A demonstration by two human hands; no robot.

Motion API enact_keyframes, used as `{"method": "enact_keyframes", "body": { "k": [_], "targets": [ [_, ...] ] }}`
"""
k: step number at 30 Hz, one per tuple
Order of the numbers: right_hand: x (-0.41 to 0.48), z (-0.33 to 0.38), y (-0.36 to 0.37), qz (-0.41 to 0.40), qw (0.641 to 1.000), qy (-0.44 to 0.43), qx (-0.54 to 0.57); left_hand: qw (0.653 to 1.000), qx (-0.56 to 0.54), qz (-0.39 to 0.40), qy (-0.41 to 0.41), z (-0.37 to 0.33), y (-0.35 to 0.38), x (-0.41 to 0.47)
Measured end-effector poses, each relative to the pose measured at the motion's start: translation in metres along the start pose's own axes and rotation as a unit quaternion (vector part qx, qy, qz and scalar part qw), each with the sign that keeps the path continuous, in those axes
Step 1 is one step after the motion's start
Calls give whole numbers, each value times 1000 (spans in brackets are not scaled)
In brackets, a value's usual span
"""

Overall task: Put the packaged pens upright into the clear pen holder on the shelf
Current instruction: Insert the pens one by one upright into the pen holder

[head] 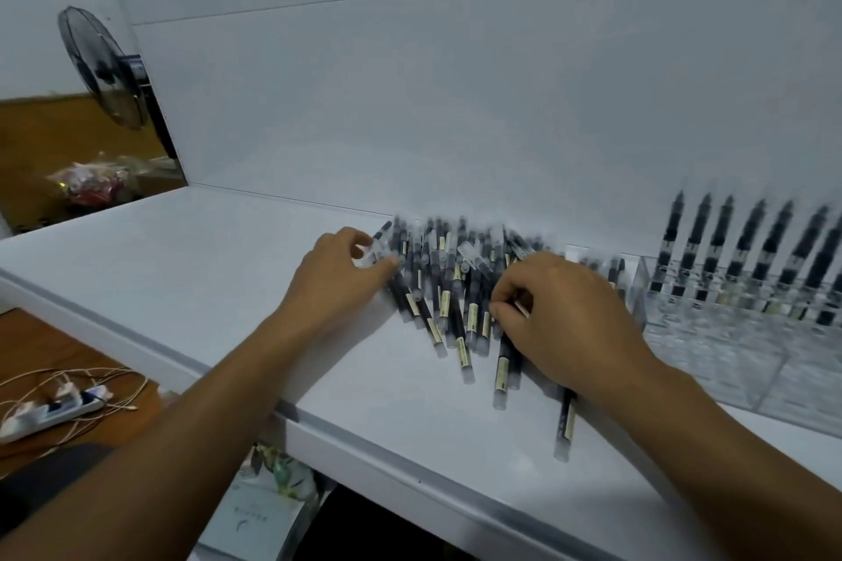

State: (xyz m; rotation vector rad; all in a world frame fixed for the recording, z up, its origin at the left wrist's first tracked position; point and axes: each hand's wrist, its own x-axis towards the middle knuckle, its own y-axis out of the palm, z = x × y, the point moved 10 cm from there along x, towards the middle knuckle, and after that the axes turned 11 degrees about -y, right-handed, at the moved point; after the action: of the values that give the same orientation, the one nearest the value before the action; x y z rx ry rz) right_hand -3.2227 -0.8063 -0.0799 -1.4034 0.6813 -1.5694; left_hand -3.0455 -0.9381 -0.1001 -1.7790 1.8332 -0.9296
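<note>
On my feed the white shelf [182, 269] fills most of the view, its front edge running down to the right. At its right end stands the clear pen holder [729, 351], a see-through box with small cells. The frame edge cuts off its right side, and I cannot count the cells through the glare.

Left of the holder, against the back wall, the packaged pens [455, 278] lie flat in a loose heap. They have dark barrels in clear sleeves, each with a pale yellow label near one end. The far half of the heap is smeared by motion blur, so single pens there cannot be told apart.

The right grip [565, 314] rests on the heap's right side, fingers curled, thumb and forefinger pinching one pen. It hides the pens beneath it. The left grip [339, 276] is at the heap's left edge, its fingertips pinching the clear end of a sleeve.

A row of upright pens [733, 251] stands in the holder's back cells, tips up and leaning slightly, also blurred. One stray pen [566, 424] lies nearest the front edge, its upper end hidden under the right wrist.
</note>
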Motion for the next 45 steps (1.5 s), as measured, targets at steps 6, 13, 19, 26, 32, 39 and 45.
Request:
{"method": "enact_keyframes", "body": {
  "k": [6,13,19,26,32,39,45],
  "targets": [
    [-4,-7,-1,-30,995,34,85,994,45,54,-84,29,14,31],
    [-10,-7,1,-33,995,43,85,991,68,54,-102,10,15,71],
    [-8,-7,3,-39,994,28,98,980,16,91,-175,13,31,91],
    [-6,-6,3,-42,995,23,93,962,-88,133,-221,31,32,95],
    [-8,-4,2,-47,995,19,90,911,-276,180,-246,30,35,81],
    [-8,-4,4,-49,995,12,89,860,-434,163,-214,12,44,77],
    [-9,-5,4,-51,994,10,91,904,-393,57,-158,10,4,71]
  ]
}}
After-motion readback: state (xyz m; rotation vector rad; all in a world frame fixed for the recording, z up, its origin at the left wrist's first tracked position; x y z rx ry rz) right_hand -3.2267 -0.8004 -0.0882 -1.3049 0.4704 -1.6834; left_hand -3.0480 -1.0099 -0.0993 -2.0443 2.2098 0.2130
